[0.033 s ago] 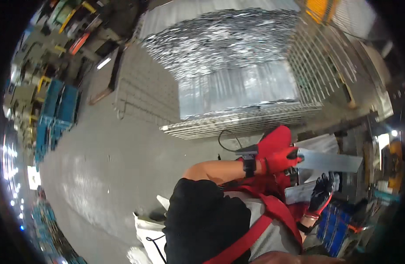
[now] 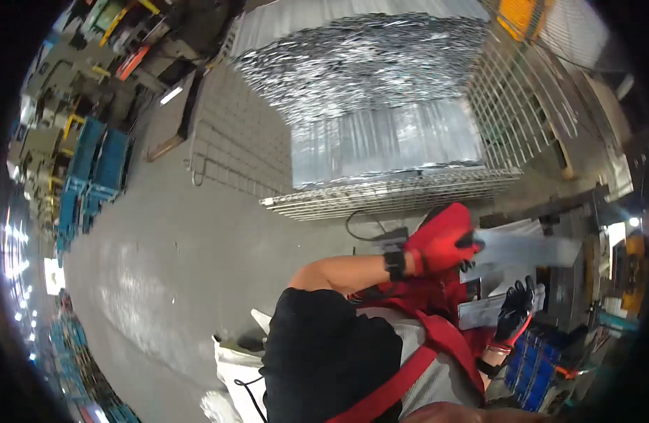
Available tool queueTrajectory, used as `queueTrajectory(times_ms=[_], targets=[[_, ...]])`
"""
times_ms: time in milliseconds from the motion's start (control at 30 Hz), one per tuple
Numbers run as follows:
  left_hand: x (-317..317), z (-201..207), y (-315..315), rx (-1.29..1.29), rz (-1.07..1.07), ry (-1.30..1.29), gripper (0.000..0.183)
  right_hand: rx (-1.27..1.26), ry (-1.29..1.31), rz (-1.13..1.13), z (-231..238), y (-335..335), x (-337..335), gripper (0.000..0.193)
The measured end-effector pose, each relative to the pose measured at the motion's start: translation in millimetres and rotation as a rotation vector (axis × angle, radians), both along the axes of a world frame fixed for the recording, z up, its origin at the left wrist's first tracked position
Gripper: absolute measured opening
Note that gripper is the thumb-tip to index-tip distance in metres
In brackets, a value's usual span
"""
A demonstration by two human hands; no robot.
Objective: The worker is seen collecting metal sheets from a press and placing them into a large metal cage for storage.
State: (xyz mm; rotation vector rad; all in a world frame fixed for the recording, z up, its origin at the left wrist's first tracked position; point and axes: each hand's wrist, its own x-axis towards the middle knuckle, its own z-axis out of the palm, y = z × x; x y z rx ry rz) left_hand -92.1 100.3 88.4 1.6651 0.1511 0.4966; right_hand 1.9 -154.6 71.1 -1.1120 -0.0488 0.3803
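Unmoved since before, left hand point(image 2: 443, 240) closed on a flat metal strip point(image 2: 529, 248) at right, right hand point(image 2: 515, 310) curled around a second strip point(image 2: 490, 310) nearer, wire cage point(image 2: 381, 127) beyond.

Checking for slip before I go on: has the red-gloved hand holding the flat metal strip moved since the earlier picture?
No. The red-gloved hand sits just below the wire cage pallet, as before, gripping the metal strip.
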Motion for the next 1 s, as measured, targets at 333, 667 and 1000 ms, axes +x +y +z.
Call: queueTrajectory(times_ms=[333, 667, 1000], targets=[[-151.1, 45.2, 217.8, 0.453, 0.746, 0.753, 0.038, -0.238, 0.076, 0.099, -46.2, 6.1, -18.8, 0.039], [-231.7, -54.2, 324.9, 0.666, 0.788, 1.578, 0.034, -0.581, 0.199, 0.259, -68.7, 27.7, -91.6, 0.040], [-261.4, -163.4, 371.7, 0.478, 0.667, 1.823, 0.031, -0.741, 0.092, 0.341, -50.5, 65.4, -40.9, 0.040]])
